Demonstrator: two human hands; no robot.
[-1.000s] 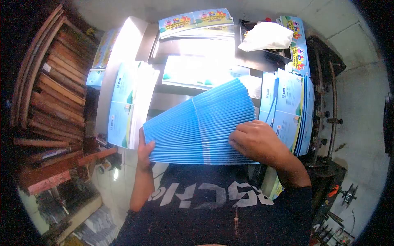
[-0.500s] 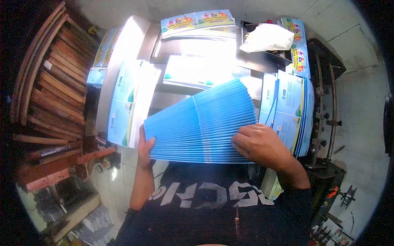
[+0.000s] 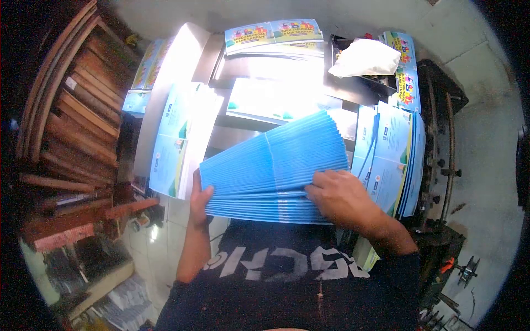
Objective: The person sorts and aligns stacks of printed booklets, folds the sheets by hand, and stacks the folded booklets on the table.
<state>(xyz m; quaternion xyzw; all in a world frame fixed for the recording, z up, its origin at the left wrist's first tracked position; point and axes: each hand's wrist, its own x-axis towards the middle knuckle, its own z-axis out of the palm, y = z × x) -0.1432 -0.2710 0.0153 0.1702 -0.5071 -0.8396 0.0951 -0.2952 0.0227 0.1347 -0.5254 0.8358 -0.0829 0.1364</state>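
A fanned stack of blue printed sheets (image 3: 259,160) spreads in front of my chest, its layered edges overlapping like steps. My left hand (image 3: 201,196) grips the stack's left end, thumb on top and fingers underneath. At the right end, my right hand (image 3: 342,196) has its fingers curled and pinched on the lower sheets, near a gap where the layers part slightly. Behind the fan lies a glare-washed pile of white-faced sheets (image 3: 256,99).
Light-blue printed covers are piled at left (image 3: 171,140) and right (image 3: 389,149). More colourful covers (image 3: 273,34) lie at the back, beside a dark box (image 3: 361,83) with a white paper (image 3: 367,58) on it. Wooden boards (image 3: 83,110) stand at far left; a metal rod (image 3: 450,154) runs along the right.
My right hand has moved slightly left along the sheets' edge, and a gap has opened between the lower layers. The left hand keeps its hold. The whole view has shifted a little.
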